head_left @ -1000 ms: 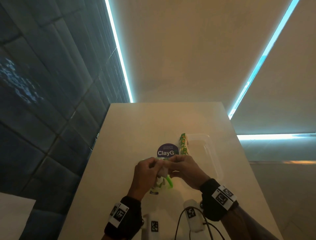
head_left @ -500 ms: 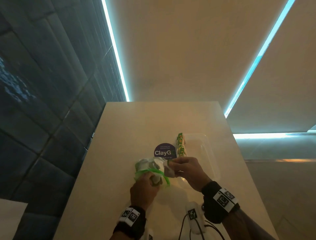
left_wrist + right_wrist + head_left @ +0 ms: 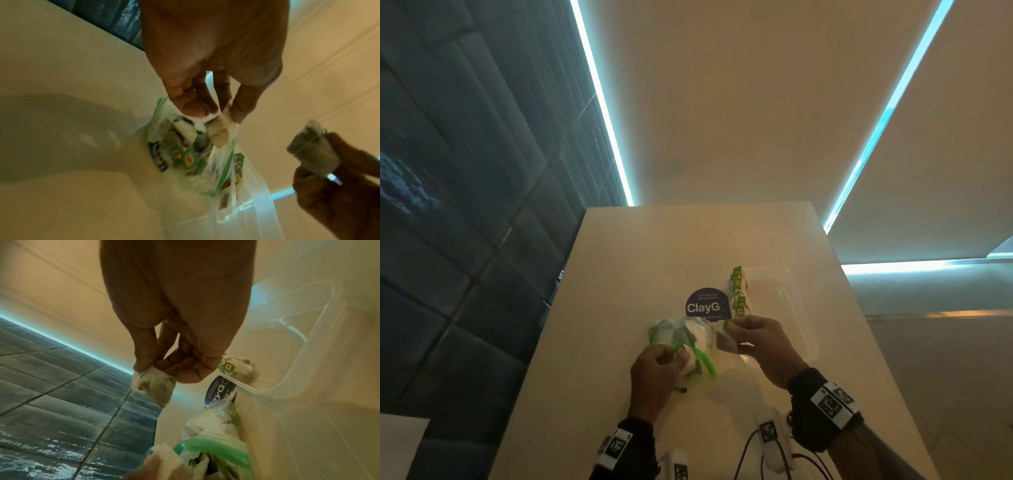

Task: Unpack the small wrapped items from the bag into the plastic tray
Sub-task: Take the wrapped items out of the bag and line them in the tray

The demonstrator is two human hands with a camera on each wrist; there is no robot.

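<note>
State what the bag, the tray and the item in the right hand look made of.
Bag: thin clear plastic film, glossy, wrinkled, green zip strip. Tray: stiff clear plastic, moulded rim, table visible through it. Item pinched by the right hand: whitish, crumpled, probably paper; dark filling shows through.

The far half of the pale tabletop (image 3: 688,240) is bare, so my hands can pass there freely. To the right, the clear plastic tray (image 3: 796,308) has an open floor; only a row of green-labelled wrapped tea bags (image 3: 739,293) lies along its left wall. Between my hands the clear zip bag with a green seal (image 3: 681,346) blocks the middle. A round dark purple sticker (image 3: 705,305) lies flat. Near me, white devices with black cables (image 3: 770,442) crowd the near edge.
</note>
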